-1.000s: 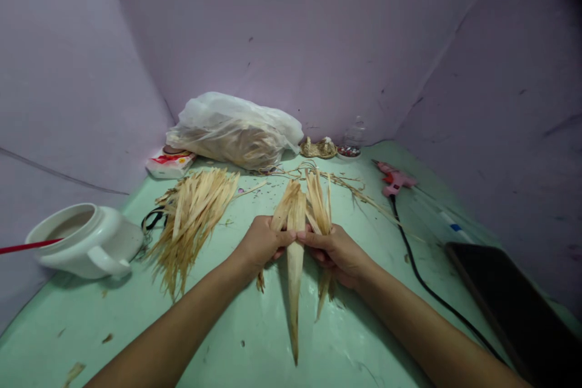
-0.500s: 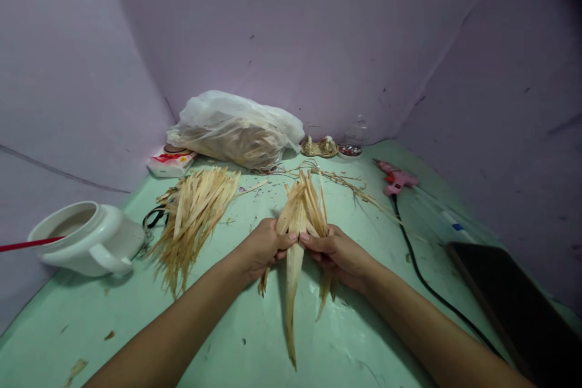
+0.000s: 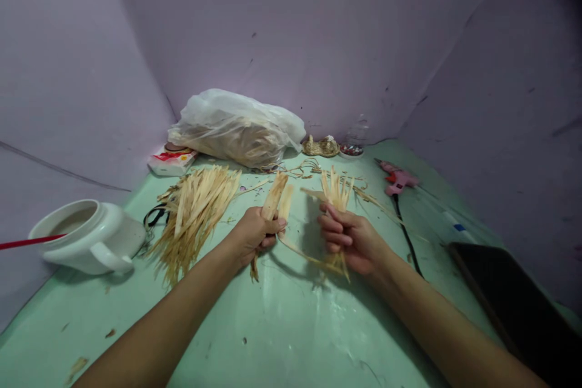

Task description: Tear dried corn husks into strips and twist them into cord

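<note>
My left hand [image 3: 258,231] is closed round pale, dry husk pieces [image 3: 275,194], which look like corn husk; their tops stick up and a brown end hangs below. To its right, my right hand [image 3: 348,233] grips a bunch of thin dry husk strips [image 3: 337,191], fanned out above the fingers. A narrow strip [image 3: 297,248] curves across the gap between both hands. Left of my left hand lies a thick pile of husk strips [image 3: 200,206] on the green table [image 3: 273,339].
At the back are a plastic bag [image 3: 240,127] of dry material, a tissue pack [image 3: 171,162] and a woven piece [image 3: 321,145]. A white pot [image 3: 100,236] lies tilted at left. On the right are a pink glue gun [image 3: 396,177] with its cord and a dark flat object [image 3: 509,303].
My hands have moved apart. The wide husk held between them has been split, with pieces now in my left hand and a strip trailing towards my right.
</note>
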{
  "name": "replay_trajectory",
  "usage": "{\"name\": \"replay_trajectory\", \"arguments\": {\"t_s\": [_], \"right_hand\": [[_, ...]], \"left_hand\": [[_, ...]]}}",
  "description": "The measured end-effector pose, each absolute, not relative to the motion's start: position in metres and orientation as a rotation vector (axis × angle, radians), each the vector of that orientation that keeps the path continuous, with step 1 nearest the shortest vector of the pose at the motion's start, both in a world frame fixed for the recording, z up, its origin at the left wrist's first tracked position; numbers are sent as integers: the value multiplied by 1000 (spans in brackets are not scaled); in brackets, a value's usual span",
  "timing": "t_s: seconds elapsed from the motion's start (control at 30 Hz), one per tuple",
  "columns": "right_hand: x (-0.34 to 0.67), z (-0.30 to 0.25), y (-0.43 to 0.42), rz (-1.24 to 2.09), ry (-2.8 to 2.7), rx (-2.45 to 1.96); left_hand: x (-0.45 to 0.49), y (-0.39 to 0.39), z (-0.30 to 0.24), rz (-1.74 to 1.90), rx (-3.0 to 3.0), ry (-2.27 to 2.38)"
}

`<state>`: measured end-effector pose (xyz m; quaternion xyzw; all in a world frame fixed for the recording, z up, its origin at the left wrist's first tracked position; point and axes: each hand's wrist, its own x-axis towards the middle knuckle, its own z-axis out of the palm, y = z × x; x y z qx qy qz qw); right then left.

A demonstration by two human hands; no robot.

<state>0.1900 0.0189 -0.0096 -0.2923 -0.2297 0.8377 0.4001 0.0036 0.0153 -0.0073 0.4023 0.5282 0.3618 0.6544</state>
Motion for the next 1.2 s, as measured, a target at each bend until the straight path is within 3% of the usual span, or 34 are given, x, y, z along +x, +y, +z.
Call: {"name": "replay_trajectory", "arguments": {"t_s": [0.13, 0.53, 1.2], "right_hand": [[203, -5, 25, 2131, -567, -659], [205, 11, 23, 1989, -780, -1018], [166, -15, -1, 1864, -953, -1239]], "left_hand": [[-2, 19, -6, 714, 983, 1334], [-7, 19, -1, 542, 1250, 1470], [24, 1, -4, 789, 1028, 1206]]}}
